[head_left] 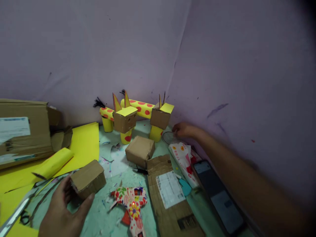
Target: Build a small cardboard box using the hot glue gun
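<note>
My left hand (65, 205) is curled round a small brown cardboard box (88, 179), thumb at its near side and fingers at its left end. My right hand (184, 130) reaches to the back right, by the wall, with its fingers bent together. A thin dark loop (166, 137) shows at its fingertips; what the fingers hold is not clear. Between the hands stand two yellow cardboard animals with red spots, a left one (125, 121) and a right one (160, 117), with box heads and pointed ears. Another cardboard box (140, 149) lies before them.
A flower-patterned glue gun (133, 205) lies in front, its red light on. Flattened cardboard (170, 194), a red-and-white packet (181, 158) and a phone (217, 197) lie right. Left are a large carton (24, 128), yellow sheets (86, 140), a yellow roll (54, 163) and scissors (18, 210).
</note>
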### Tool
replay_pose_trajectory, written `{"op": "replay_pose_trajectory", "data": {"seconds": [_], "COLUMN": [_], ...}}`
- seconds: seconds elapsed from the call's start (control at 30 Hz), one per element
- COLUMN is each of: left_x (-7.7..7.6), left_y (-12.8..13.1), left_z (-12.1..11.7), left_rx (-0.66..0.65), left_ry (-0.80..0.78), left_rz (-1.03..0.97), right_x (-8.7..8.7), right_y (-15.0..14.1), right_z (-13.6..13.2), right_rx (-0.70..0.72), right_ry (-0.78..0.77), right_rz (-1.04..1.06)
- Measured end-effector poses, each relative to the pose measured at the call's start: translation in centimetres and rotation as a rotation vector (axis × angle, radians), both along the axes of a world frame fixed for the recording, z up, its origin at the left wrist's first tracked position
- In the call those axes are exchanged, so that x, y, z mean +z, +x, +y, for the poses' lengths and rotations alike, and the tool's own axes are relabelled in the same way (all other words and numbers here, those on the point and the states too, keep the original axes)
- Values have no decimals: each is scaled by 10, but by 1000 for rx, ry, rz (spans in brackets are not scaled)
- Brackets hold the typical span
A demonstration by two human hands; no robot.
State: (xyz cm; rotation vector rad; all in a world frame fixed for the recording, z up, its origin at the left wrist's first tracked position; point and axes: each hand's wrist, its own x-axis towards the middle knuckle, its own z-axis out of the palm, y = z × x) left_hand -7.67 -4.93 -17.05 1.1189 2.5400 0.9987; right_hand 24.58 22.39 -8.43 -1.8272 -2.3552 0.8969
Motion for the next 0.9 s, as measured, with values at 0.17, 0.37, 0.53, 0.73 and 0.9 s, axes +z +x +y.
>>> {"op": "replay_pose_trajectory", "data": {"seconds": [0.17, 0.37, 0.53, 0.73, 0.9], "left_x": [17, 17, 19, 23, 23], "left_y": [7, 9, 12, 13, 14], "left_z": [0, 0, 0, 0, 0], "left_rx": [-33, -48, -85, -79, -99], "left_ry": [-26, 18, 65, 38, 86], "left_rz": [-40, -53, -98, -130, -125], "right_x": [29, 24, 10, 7, 23], "right_y": [-13, -72, -103, -109, -91], "right_z": [-58, -102, -106, -112, -123], "right_rx": [86, 213, 235, 273, 364], "right_ry": [61, 199, 199, 246, 386], "right_rz": [-48, 13, -65, 14, 336]}}
